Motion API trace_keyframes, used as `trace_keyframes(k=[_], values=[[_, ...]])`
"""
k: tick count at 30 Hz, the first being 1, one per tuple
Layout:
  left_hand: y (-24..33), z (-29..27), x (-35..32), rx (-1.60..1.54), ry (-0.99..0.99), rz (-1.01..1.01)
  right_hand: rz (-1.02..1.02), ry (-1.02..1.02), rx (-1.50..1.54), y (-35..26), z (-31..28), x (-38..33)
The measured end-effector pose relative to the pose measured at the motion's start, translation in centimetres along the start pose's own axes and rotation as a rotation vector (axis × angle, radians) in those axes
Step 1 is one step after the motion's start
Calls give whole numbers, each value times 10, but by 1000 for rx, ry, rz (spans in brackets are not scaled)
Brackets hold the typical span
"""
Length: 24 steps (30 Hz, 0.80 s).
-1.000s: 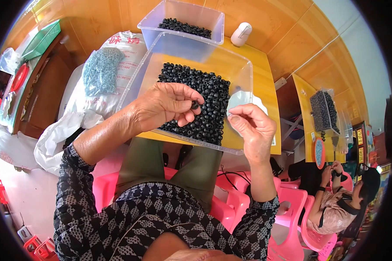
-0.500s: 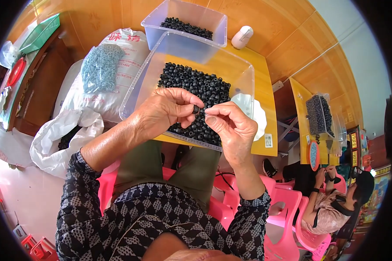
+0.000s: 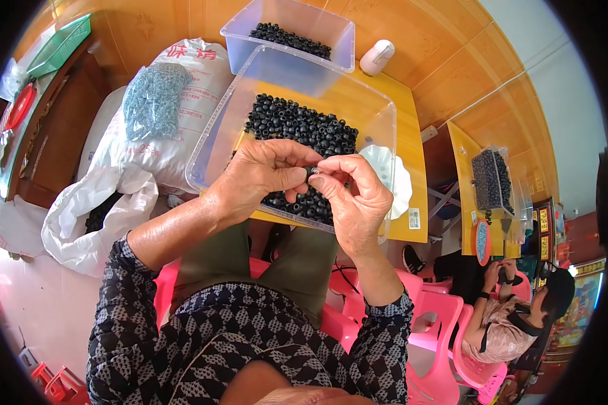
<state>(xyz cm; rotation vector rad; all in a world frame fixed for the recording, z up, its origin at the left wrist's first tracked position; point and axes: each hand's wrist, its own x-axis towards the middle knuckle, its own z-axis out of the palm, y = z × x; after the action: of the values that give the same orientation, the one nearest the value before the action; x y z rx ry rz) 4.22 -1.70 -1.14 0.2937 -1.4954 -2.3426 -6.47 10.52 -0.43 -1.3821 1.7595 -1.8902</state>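
Observation:
Over a large clear plastic bin [image 3: 331,76], both my hands meet around a small round black part [image 3: 310,171] with a hollow end. My left hand [image 3: 260,172] pinches this part between thumb and fingers. My right hand [image 3: 359,199] is closed in a pinch against its right side. Something tiny and pale seems to be at the right fingertips, too small and covered to name. Loose black parts [image 3: 297,125] of similar shape lie heaped in the bin below, partly hidden by my hands.
A second clear bin [image 3: 348,40] with black parts stands behind, beside a pale bottle [image 3: 377,57]. Left are a white sack [image 3: 203,74], a bag of pale blue pieces [image 3: 154,101] and an open white bag [image 3: 67,229]. A seated person [image 3: 503,317] works at another table on the right.
My right fingers have closed in over the black part and now cover more of it. The left hand keeps its pinch. The view has shifted slightly.

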Motion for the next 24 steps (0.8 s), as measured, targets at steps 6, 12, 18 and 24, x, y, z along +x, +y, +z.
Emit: trace_keyframes(k=[6, 12, 18, 24], values=[[0, -7, 1, 141, -57, 20, -19, -18, -9, 0, 1, 3], [8, -9, 2, -1, 34, -110, -22, 4, -48, 0, -5, 4], [5, -9, 3, -40, 25, -40, -34, -23, -44, -1, 0, 4], [3, -8, 2, -82, 47, -64, -90, -32, -116, 0, 5, 8]])
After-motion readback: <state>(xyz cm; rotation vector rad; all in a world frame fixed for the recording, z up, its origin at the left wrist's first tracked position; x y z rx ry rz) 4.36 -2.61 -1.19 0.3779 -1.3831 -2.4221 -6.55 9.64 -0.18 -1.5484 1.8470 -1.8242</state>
